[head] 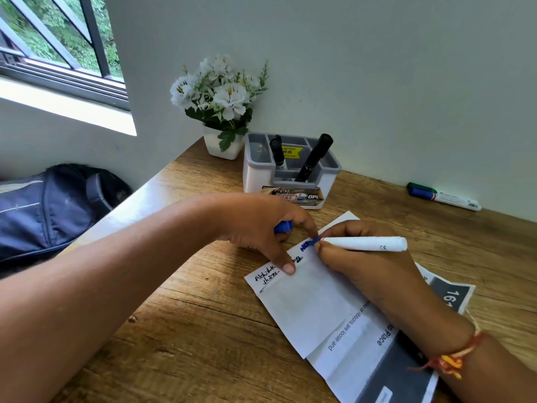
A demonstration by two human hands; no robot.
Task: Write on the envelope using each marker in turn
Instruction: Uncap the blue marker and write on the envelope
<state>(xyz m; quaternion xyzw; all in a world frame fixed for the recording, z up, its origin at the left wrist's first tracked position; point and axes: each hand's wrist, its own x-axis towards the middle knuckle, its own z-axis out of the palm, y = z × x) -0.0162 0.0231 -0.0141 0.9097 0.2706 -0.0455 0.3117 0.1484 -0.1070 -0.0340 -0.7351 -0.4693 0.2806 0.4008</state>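
Note:
A white envelope [308, 298] lies slanted on the wooden desk [203, 330], with black handwriting near its left corner and fresh blue marks along its far edge. My right hand [366, 271] grips a white marker with a blue tip [363, 243], tip touching the envelope. My left hand [261, 228] presses the envelope down with a fingertip while holding the blue cap [283, 227] in its curled fingers. Two black markers [313, 157] stand in a grey and white organiser [290, 175]. Another marker with a green and blue end [441, 196] lies by the wall.
A white pot of white flowers [223, 112] stands in the desk's far corner beside the organiser. A printed sheet [386, 359] lies under the envelope at the right. A dark blue bag [49, 210] sits off the desk's left edge, below a window [58, 39].

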